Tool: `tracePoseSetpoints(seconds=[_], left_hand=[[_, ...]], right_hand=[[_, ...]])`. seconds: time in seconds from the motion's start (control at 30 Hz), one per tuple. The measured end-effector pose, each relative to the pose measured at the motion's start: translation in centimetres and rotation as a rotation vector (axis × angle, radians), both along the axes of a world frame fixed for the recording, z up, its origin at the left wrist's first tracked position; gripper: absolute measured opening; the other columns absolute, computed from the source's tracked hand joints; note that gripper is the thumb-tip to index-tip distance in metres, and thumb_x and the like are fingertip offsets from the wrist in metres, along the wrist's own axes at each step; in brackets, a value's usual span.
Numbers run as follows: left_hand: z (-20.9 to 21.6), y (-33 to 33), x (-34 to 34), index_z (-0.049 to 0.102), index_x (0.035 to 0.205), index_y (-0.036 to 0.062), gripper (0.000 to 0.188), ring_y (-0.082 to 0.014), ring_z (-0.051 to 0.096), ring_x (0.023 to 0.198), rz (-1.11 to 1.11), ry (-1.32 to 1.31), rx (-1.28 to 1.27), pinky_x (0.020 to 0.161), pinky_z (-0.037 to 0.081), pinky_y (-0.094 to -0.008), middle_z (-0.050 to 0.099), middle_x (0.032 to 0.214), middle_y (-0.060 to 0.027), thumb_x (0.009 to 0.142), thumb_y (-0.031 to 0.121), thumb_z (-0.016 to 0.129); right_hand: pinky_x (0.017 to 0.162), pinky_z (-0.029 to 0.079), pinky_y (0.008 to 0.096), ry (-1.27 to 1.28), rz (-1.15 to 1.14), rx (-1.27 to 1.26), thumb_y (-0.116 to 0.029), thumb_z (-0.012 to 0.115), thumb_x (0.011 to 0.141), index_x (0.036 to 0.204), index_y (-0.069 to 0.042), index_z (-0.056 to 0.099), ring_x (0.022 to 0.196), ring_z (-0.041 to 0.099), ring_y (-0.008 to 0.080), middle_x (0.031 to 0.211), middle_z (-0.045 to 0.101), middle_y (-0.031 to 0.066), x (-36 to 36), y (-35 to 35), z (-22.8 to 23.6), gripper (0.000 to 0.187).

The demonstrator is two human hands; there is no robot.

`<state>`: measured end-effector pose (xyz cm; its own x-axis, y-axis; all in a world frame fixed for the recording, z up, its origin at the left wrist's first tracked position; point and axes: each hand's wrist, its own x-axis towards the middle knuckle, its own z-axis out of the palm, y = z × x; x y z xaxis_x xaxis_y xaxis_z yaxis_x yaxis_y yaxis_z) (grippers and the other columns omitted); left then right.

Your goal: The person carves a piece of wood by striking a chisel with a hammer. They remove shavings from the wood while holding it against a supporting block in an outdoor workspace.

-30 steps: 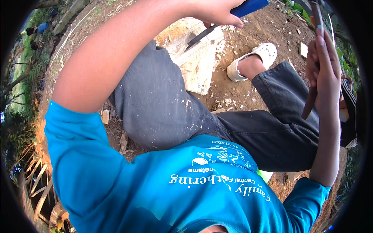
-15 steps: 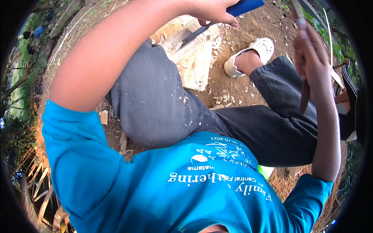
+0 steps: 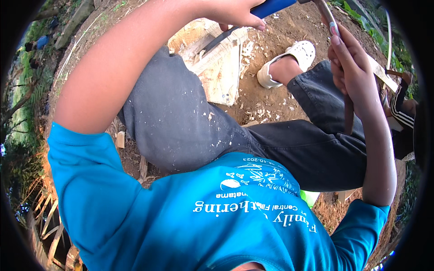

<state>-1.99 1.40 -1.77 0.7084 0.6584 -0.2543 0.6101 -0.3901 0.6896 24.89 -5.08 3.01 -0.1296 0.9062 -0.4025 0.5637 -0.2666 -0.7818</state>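
The upper picture edge cuts off part of your left hand [image 3: 242, 12] and most of the head of the hammer [image 3: 326, 14]; you cannot confirm whether that head touches the chisel [image 3: 276, 5]. Your left trouser leg [image 3: 169, 108] covers part of the pale wooden block [image 3: 221, 81]. A yellow-green item [image 3: 310, 197] is partly hidden by your shirt [image 3: 181, 217].

Wood chips lie on the soil [image 3: 280, 31] beside the block and around your white clog [image 3: 304, 53]. At the right edge, another person's striped dark garment [image 3: 403, 113] is partly visible.

Your left hand is clamped on the chisel's blue handle; its dark blade slants down to the block. Your right hand [image 3: 355, 67] is closed around the hammer's shaft.
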Motion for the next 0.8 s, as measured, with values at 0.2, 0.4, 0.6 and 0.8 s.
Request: tracePoseSetpoints(seconds=[0.2, 0.4, 0.6, 0.8], left_hand=[[0.5, -0.2, -0.4, 0.053, 0.122, 0.0007, 0.044, -0.0364, 0.069, 0.091, -0.025, -0.011, 0.005, 0.078, 0.054, -0.0456, 0.069, 0.098, -0.0218, 0.088, 0.021, 0.072], [-0.3, -0.3, 0.0, 0.053, 0.122, -0.0003, 0.045, -0.0343, 0.070, 0.089, 0.016, -0.017, -0.065, 0.077, 0.055, -0.0448, 0.069, 0.098, -0.0201, 0.087, 0.020, 0.072], [-0.4, -0.4, -0.7, 0.054, 0.119, 0.0003, 0.041, -0.0384, 0.069, 0.089, -0.050, -0.114, 0.067, 0.078, 0.054, -0.0474, 0.069, 0.097, -0.0232, 0.088, 0.020, 0.072], [0.6, 0.2, 0.0, 0.055, 0.110, -0.0023, 0.036, -0.0345, 0.071, 0.079, 0.044, 0.019, -0.128, 0.070, 0.056, -0.0450, 0.068, 0.091, -0.0228, 0.088, 0.019, 0.074]], right_hand=[[0.040, 0.029, 0.0161, 0.100, 0.048, -0.061, -0.025, 0.047, 0.111, 0.141, -0.007, 0.051, 0.050, 0.035, -0.0021, 0.082, 0.044, -0.0042, 0.2, 0.0, 0.2, 0.035], [0.038, 0.027, 0.0165, 0.075, 0.055, 0.024, -0.027, 0.047, 0.111, 0.143, -0.007, 0.051, 0.046, 0.034, -0.0020, 0.073, 0.042, -0.0071, -0.2, 0.0, 0.2, 0.038], [0.044, 0.032, 0.0151, -0.107, -0.107, -0.018, -0.028, 0.050, 0.110, 0.150, -0.007, 0.047, 0.053, 0.039, -0.0022, 0.075, 0.046, -0.0058, -0.5, 0.0, 0.8, 0.045], [0.043, 0.032, 0.0156, 0.127, 0.025, 0.039, -0.030, 0.050, 0.110, 0.154, -0.010, 0.043, 0.054, 0.036, -0.0023, 0.084, 0.048, -0.0053, 1.5, 1.0, -0.8, 0.049]])
